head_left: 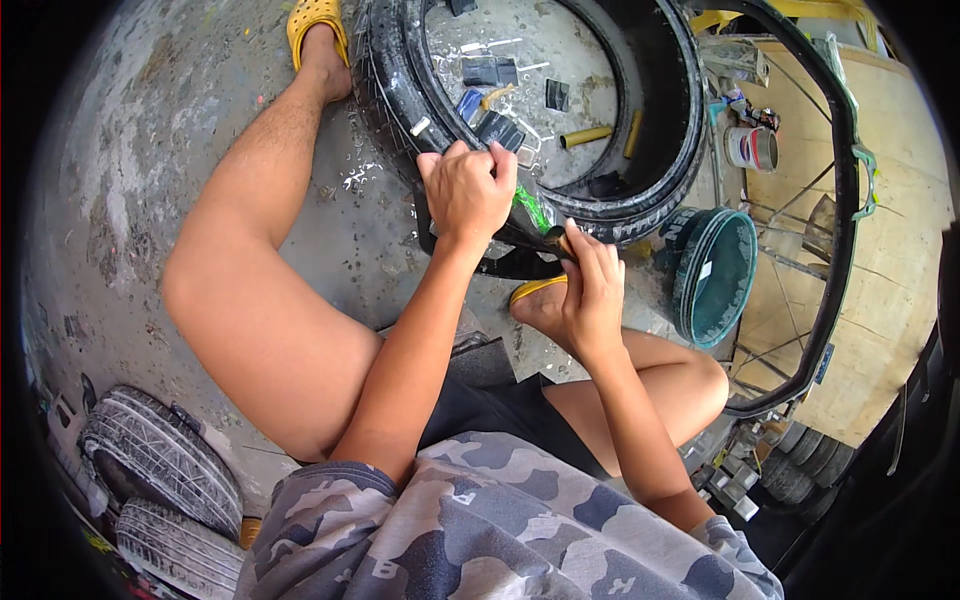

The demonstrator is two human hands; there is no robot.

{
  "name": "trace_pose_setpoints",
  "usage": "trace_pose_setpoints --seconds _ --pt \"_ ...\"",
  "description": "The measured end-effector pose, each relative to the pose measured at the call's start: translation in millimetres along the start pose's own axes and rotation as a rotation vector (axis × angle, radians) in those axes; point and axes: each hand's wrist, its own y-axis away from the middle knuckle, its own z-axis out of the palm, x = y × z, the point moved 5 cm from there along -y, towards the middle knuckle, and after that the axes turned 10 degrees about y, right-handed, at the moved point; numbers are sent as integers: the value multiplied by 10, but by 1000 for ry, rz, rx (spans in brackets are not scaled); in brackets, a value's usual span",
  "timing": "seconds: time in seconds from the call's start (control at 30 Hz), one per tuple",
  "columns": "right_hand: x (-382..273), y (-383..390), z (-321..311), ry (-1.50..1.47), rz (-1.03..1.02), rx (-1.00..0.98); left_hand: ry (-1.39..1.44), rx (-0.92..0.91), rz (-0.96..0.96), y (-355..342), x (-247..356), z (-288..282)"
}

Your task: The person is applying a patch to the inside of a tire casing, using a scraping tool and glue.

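A large black tyre (653, 110) lies in front of me with loose bits inside its opening. My left hand (468, 190) has its fingers curled on the tyre's near part, beside a bright green, glossy strip (530, 208); what is under the fingertips is partly hidden. My right hand (590, 280) is closed round a small dark tool (558, 240) at the right end of the green strip, against the tyre's near side. Dark square pieces (490, 72), yellow tubes (585, 136) and white scraps (420, 126) show on and inside the tyre.
A teal bucket (722, 290) stands right of my knee, a white can (750, 150) farther back. A black looped frame (838, 190) runs before a plywood board (890, 330). Tyres (160, 450) lie lower left. My legs in yellow clogs flank the work on stained concrete (120, 190).
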Motion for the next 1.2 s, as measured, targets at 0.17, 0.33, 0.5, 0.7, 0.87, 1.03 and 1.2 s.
trace_pose_setpoints --seconds 0.17,0.33,0.5,0.7,0.87,1.03,1.2 --pt "67 -485 27 55 7 9 27 -18 -15 -21 36 22" --pt "168 -199 -130 -406 284 -20 -2 5 -6 -9 -33 -49" --pt "71 -345 14 -73 37 142 39 -24 -11 -33 60 12" --pt "133 184 33 -149 39 186 20 8 13 -35 1 -25" --pt "189 -178 91 -243 188 182 33 -6 -2 -34 17 -29" --pt "274 183 130 -325 278 157 33 20 27 -29 21 -11" --pt "222 -172 97 -269 195 191 55 1 14 -7 12 -16"
